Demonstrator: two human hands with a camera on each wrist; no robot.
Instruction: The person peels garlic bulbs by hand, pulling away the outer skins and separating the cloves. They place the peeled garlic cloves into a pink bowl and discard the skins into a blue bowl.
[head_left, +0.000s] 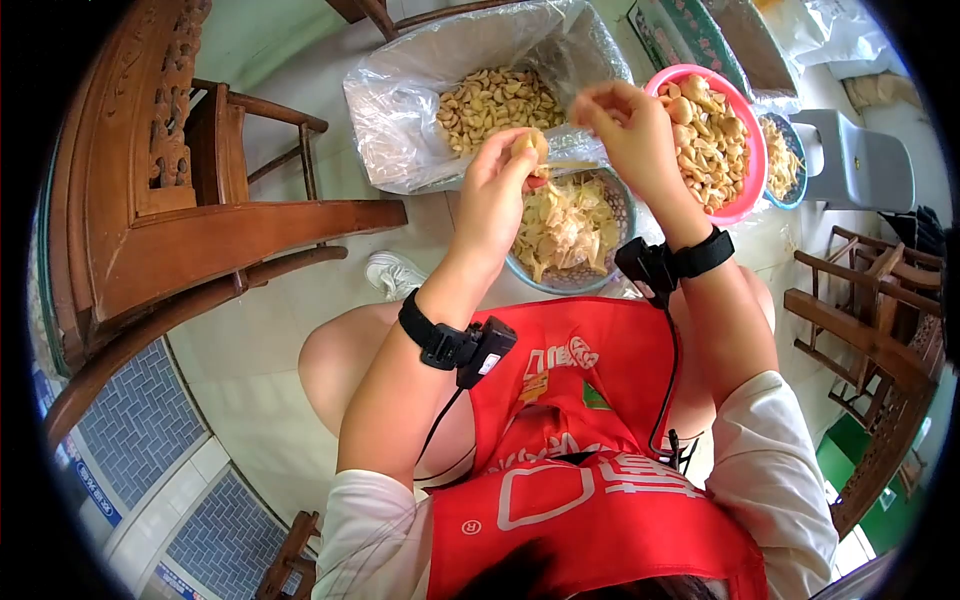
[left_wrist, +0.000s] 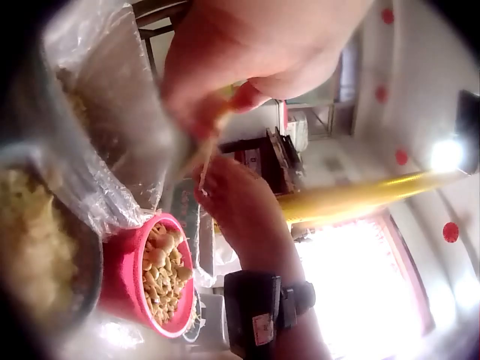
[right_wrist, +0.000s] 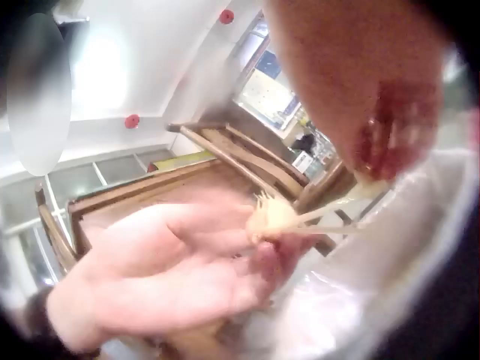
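Observation:
In the head view, my left hand (head_left: pixel 497 185) pinches a pale garlic bulb (head_left: pixel 533 146) between thumb and fingers. The bulb (right_wrist: pixel 271 219) shows short root threads and long skin strips (right_wrist: pixel 322 217) in the right wrist view. One strip runs to the fingertips of my right hand (head_left: pixel 640 130), which pinch its end. Below my hands is a blue mesh basket (head_left: pixel 627 215) heaped with pale peelings (head_left: pixel 570 230). Behind them, a box lined with clear plastic (head_left: pixel 395 110) holds many loose cloves (head_left: pixel 500 105).
A pink basin (head_left: pixel 757 165) full of yellowish bulbs and cloves (head_left: pixel 705 140) stands at the right. Beside it are a smaller blue basket (head_left: pixel 800 185) of pale strips and a grey stool (head_left: pixel 860 165). Wooden furniture (head_left: pixel 250 235) flanks the left; more wooden seats (head_left: pixel 870 300) stand right.

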